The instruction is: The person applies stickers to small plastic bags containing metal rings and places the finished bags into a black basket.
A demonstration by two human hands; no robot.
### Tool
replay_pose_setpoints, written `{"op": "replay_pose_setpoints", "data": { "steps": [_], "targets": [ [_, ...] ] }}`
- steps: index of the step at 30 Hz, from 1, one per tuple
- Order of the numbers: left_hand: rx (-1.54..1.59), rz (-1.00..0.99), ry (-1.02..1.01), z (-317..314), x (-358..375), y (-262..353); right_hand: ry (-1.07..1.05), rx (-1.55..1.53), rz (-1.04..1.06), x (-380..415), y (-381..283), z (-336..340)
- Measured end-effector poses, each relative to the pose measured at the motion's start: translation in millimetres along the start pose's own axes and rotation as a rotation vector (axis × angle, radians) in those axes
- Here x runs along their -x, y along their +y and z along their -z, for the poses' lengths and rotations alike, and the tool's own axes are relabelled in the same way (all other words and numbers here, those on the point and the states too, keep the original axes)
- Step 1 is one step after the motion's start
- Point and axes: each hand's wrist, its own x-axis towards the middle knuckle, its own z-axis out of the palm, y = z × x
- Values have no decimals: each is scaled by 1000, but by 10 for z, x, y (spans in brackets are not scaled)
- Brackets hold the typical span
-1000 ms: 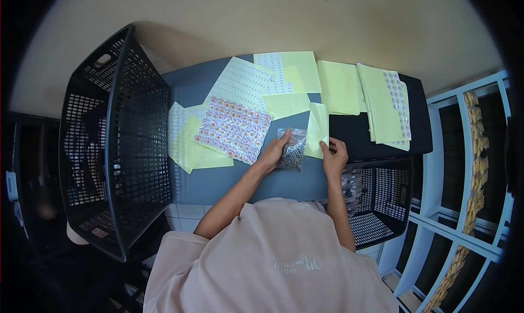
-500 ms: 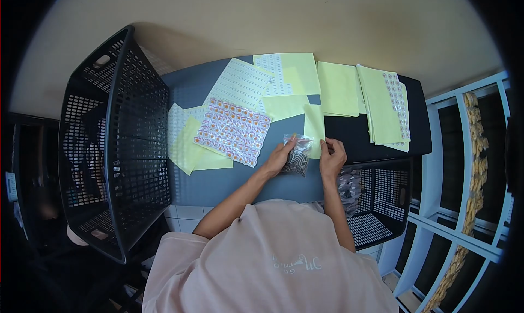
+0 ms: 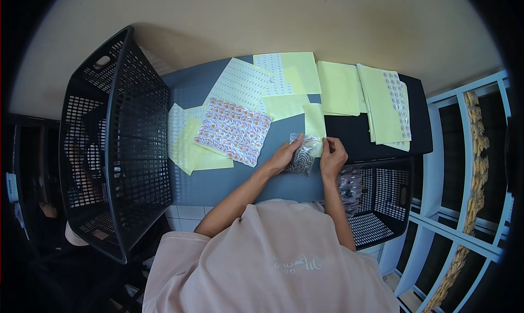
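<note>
My left hand (image 3: 284,156) grips a small clear zip bag (image 3: 302,161) by its left side, thumb over the front. Dark, curved little pieces fill the lower part of the bag, too small to name. Fingers pinched together, my right hand (image 3: 333,156) is at the bag's upper right corner, in front of a narrow yellow sheet (image 3: 314,116). What lies between those fingertips is hidden. Left of the bag is a sheet of round stickers (image 3: 233,132) with orange and purple print. Behind it, a white label sheet (image 3: 238,84) shows rows of small print.
A tall black crate (image 3: 121,149) stands at the table's left. Another black crate (image 3: 374,225), holding clear packets (image 3: 349,190), sits below the right edge. Yellow backing sheets (image 3: 382,108) are stacked at right, beside a pale blue rack (image 3: 434,165).
The zip bag has shifted slightly right and tilted, its top corner now meeting my right hand's fingertips. My left hand moved right with it; my right hand barely moved.
</note>
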Motion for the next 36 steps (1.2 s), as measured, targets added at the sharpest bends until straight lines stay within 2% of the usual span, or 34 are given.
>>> {"op": "replay_pose_setpoints", "data": {
  "steps": [5,7,11,13,14,16,17,18,19,20,23,28,30,34,36],
  "targets": [
    [-29,-34,13,-12,6,-24,-40,62,-2,-1,2,7],
    [-218,-20,23,-26,91,65,-12,-122,-83,15,-5,6],
    [-268,22,54,-20,366,182,21,-97,-118,41,-48,141],
    [-319,-71,65,14,491,209,-18,-172,-149,42,-94,157],
    [-337,-43,66,28,556,233,-17,-172,-153,51,-83,156],
    [-362,-63,75,88,602,176,-159,-83,-69,60,-87,150],
    [-386,-88,83,116,611,159,-159,-86,-70,54,-99,141],
    [-386,-86,84,123,623,162,-200,35,11,41,-161,150],
    [-286,-28,109,124,628,167,-240,158,94,34,-199,153],
    [-187,30,133,119,621,174,-265,169,67,41,-174,128],
    [-127,20,155,141,561,104,-234,300,188,70,-227,82],
    [-77,25,161,128,536,93,-209,231,153,84,-186,81],
    [-54,48,162,123,520,93,-218,107,48,74,-155,84],
    [-61,-3,249,61,521,70,-186,98,117,78,-24,80],
    [-38,-39,301,72,498,40,-185,-94,-164,72,27,83]
  ]
}}
